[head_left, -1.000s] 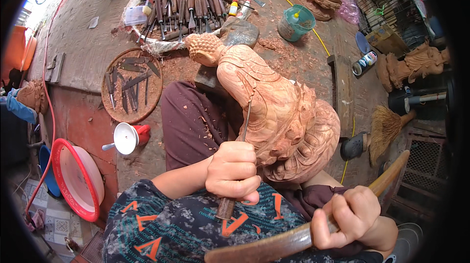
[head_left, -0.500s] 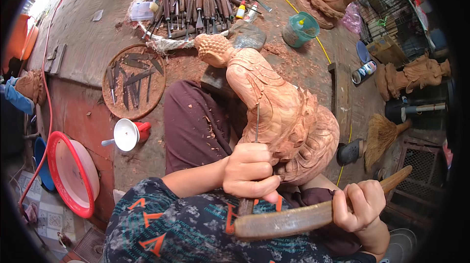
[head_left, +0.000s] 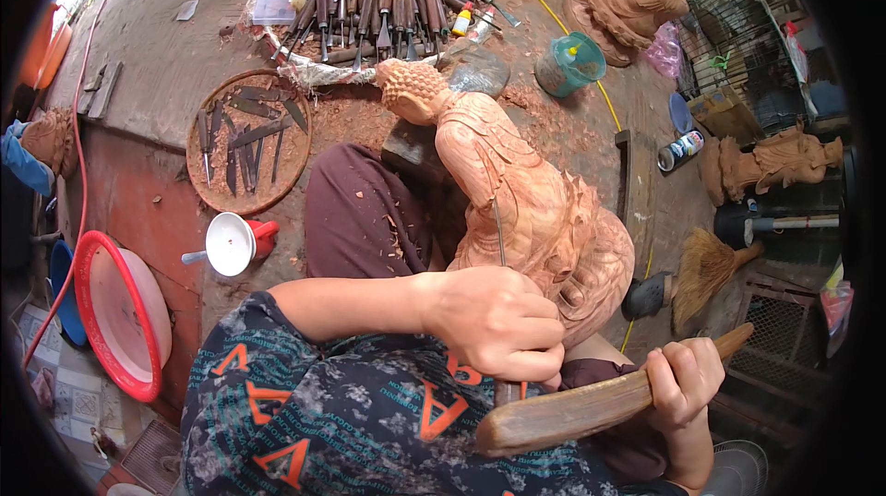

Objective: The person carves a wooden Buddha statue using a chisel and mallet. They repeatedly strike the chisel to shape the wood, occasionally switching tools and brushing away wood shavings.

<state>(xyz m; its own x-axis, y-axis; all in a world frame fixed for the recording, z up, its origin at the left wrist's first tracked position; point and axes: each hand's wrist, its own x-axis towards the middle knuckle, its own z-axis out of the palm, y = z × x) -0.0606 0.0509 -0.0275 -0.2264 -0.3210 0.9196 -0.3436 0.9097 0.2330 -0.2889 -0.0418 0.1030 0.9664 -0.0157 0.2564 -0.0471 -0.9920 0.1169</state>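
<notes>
My left hand [head_left: 494, 321] is closed around a carving chisel [head_left: 499, 228]. Its thin metal shaft runs up along the arm of a carved wooden seated figure [head_left: 517, 182], and its handle end shows below my fist. The figure leans across my lap, its curly-haired head toward the far left and its base toward me. In my right hand [head_left: 685, 383], fingers wrapped round the narrow end, is a long wooden mallet [head_left: 572, 415]. The mallet's thick end lies close to the chisel's handle end; I cannot tell whether they touch.
Many chisels [head_left: 388, 7] lie piled at the back. A round tray [head_left: 300, 159] of blades and a red-and-white cup [head_left: 231, 244] stand left, beyond a red-rimmed basin [head_left: 92, 311]. A teal bucket [head_left: 570, 65], another carved figure [head_left: 628, 11] and a straw broom [head_left: 706, 274] stand right.
My left hand and the chisel have shifted right, the hand turning more back-up. The mallet's thick end has moved right and rolled slightly. The view has shifted a little.
</notes>
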